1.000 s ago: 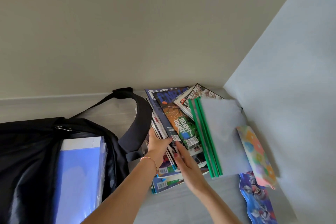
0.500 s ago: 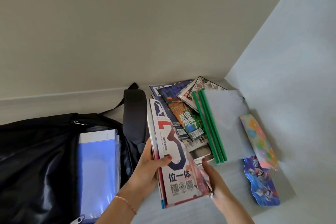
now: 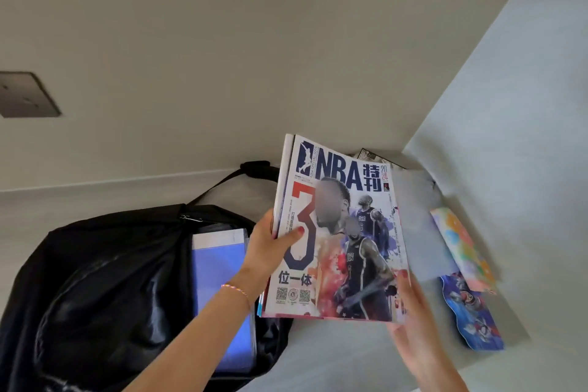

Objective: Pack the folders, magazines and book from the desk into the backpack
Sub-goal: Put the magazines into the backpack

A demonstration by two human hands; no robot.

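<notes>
1. Left hand (image 3: 264, 251) grips the magazine stack (image 3: 337, 232) at its left edge, thumb curled over the NBA cover, fingers behind
2. Right hand (image 3: 413, 321) supports the stack's lower right corner; thumb on the cover, rest hidden
3. Stack is held tilted above the tabletop (image 3: 334, 356), just right of the backpack (image 3: 105, 280)
4. Backpack lies open with blue folders (image 3: 219, 296) inside
5. Two colourful pouches (image 3: 467, 293) lie near the right wall

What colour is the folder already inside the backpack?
Blue, with a white strip along its top: the folder in the black backpack, head view.
</notes>
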